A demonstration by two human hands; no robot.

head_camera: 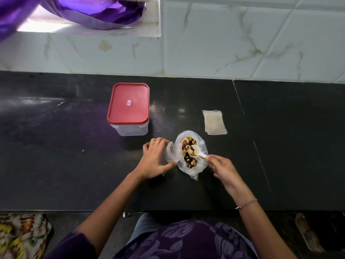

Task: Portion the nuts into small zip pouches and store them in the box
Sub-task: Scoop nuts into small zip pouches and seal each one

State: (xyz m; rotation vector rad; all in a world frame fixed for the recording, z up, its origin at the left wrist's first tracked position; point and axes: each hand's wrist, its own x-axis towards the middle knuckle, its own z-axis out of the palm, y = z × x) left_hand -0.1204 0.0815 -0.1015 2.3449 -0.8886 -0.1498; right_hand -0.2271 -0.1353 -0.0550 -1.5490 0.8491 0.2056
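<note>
An open clear plastic bag (202,166) full of mixed nuts (188,142) lies on the black counter in front of me. My right hand (223,170) pinches the handle of a small white scoop (196,152), whose bowl holds a few nuts above the bag. My left hand (155,159) holds a small clear pouch (170,153) against the bag's left side. A clear box with a red lid (128,103) stands closed behind my left hand. A stack of small zip pouches (214,122) lies flat to the right of the box.
The black counter (65,156) runs left and right, with a seam (248,124) on the right side. A tiled wall (224,43) rises behind it. A purple cloth (89,10) hangs at the upper left. A patterned cloth (22,234) lies on the floor at the lower left.
</note>
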